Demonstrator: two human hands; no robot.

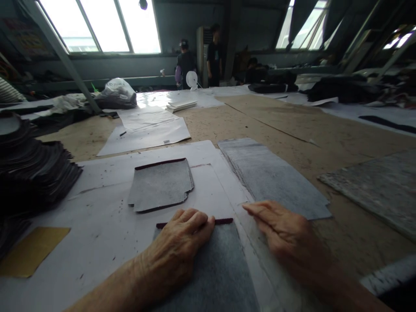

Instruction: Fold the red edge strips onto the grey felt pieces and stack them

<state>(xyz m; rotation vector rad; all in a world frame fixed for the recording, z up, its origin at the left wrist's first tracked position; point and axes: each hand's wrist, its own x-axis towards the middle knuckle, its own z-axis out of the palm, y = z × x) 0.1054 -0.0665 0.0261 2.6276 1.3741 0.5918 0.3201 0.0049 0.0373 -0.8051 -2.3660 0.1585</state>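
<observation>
A grey fabric piece (221,268) with a dark red strip along its far edge lies on white paper in front of me. My left hand (183,242) rests on that edge, its fingers curled over the strip. To the right, beside the piece, my right hand (286,234) hovers over or touches the paper, fingers stretched out together, nothing seen in them. Beyond my left hand lies a small stack of grey pieces (162,184) with a dark red far edge. A larger stack of light grey pieces (273,177) is past my right hand.
Dark stacked pieces (35,173) rise at the left, with a tan card (35,251) nearer. A speckled grey sheet (380,186) lies right. Farther back are white sheets (149,134), a plastic bag (118,93), a small fan (192,79) and several people.
</observation>
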